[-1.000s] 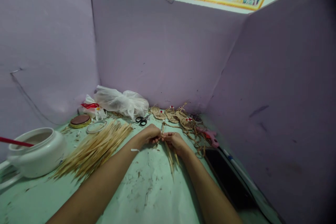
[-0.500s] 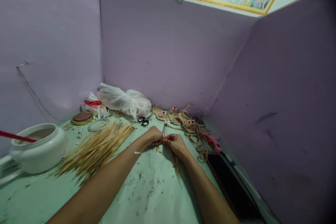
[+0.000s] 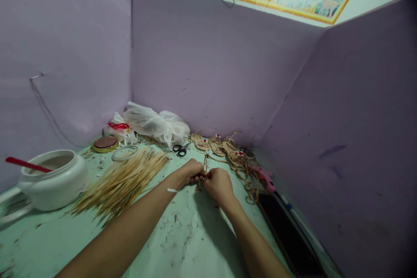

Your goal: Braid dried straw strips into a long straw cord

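My left hand (image 3: 190,171) and my right hand (image 3: 217,183) meet over the green table (image 3: 182,243), fingers pinched together on a thin bunch of straw strips (image 3: 205,163) that pokes up between them. The rest of the strips is hidden under my right hand and forearm. A big loose pile of pale straw strips (image 3: 122,182) lies just left of my left forearm.
A white pot (image 3: 54,180) with a red stick stands at the left. Behind lie a round lid (image 3: 104,143), a ring (image 3: 124,153), plastic bags (image 3: 156,124), black scissors (image 3: 180,150), woven straw pieces (image 3: 224,145) and a pink glue gun (image 3: 265,176). Purple boards wall the table.
My right hand has rolled over the strips, so the tails that trailed toward me are now hidden beneath it. Both hands stay pinched together; the view has shifted slightly.
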The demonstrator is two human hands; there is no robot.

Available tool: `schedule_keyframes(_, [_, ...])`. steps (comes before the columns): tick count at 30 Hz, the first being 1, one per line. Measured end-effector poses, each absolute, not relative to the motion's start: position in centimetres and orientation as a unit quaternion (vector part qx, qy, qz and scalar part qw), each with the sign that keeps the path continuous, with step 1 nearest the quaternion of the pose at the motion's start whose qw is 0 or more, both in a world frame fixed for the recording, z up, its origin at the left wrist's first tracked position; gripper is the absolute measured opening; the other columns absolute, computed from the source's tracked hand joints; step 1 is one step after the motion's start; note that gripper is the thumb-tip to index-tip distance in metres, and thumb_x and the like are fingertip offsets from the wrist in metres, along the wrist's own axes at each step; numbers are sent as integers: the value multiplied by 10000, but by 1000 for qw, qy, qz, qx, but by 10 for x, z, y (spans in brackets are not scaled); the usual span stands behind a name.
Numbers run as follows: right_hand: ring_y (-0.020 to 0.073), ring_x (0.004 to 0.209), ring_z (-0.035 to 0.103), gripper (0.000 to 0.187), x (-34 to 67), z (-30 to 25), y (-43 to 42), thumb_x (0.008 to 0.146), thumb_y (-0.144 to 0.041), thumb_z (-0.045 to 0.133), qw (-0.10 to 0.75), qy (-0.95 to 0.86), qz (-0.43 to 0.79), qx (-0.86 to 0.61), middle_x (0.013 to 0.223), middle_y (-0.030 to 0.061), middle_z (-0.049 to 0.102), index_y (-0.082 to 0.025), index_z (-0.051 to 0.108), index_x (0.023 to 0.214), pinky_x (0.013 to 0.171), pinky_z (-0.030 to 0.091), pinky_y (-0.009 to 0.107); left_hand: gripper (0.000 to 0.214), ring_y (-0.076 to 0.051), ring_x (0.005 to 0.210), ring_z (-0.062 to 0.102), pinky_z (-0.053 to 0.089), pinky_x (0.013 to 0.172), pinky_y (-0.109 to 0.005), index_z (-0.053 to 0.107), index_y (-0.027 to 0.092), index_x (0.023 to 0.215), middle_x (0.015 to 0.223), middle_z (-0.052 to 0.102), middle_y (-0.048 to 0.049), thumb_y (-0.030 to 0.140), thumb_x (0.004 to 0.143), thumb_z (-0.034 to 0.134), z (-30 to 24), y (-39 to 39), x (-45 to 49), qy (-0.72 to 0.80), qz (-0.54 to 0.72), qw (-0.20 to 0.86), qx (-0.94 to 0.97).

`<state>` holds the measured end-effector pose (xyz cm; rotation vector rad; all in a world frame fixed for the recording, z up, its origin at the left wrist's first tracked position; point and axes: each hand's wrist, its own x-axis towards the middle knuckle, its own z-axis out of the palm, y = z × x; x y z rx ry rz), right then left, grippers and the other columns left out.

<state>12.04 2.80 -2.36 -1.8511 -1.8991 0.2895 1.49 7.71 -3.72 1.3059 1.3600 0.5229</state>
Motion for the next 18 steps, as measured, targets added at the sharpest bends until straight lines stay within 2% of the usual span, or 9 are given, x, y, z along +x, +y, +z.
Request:
schedule_keyframes(3, [163, 530, 513, 177, 114, -21, 21, 647, -218, 515, 213, -707, 75, -670, 643, 162, 645, -137, 667, 605, 477, 220, 269, 114, -38, 313, 313, 202, 345, -170, 455, 122, 474, 360, 390, 33, 174, 550, 522, -37, 79, 9, 564, 214, 575, 552])
schedule_keyframes(6, [148, 515, 505, 137, 123, -19, 25, 620, -182, 531, 191, -720, 116, -657, 586, 117, 626, -142, 651, 570, 469, 229, 254, 88, -41, 309, 313, 180, 338, -171, 452, 122, 477, 345, 380, 38, 145, 516, 528, -38, 81, 7, 568, 212, 572, 552])
schedule_keyframes(8, [132, 498, 493, 122, 133, -17, 33, 610, -185, 539, 206, -704, 184, -655, 527, 75, 592, -137, 631, 546, 458, 248, 234, 82, -38, 314, 313, 178, 340, -168, 454, 120, 484, 348, 378, 40, 138, 513, 528, -40, 84, 7, 570, 210, 575, 548])
schedule_keyframes(13, [98, 506, 504, 107, 145, -17, 49, 661, -164, 489, 378, -523, 446, -621, 562, 32, 574, -116, 580, 634, 488, 362, 195, 73, -24, 325, 296, 179, 352, -156, 487, 111, 524, 379, 385, 42, 168, 553, 522, -40, 86, 4, 556, 194, 597, 545])
schedule_keyframes(15, [83, 462, 482, 109, 141, -21, 51, 667, -137, 465, 367, -471, 549, -584, 523, 21, 550, -114, 552, 606, 469, 370, 187, 77, -23, 320, 282, 181, 355, -156, 503, 108, 531, 372, 378, 42, 173, 570, 516, -36, 85, 3, 556, 180, 598, 549])
schedule_keyframes(18, [45, 332, 341, 138, 134, -28, 52, 648, -110, 456, 326, -454, 596, -576, 394, -21, 441, -112, 508, 521, 352, 251, 170, 87, -26, 313, 270, 180, 359, -159, 520, 109, 524, 358, 370, 41, 164, 587, 497, -28, 81, 2, 563, 158, 588, 559])
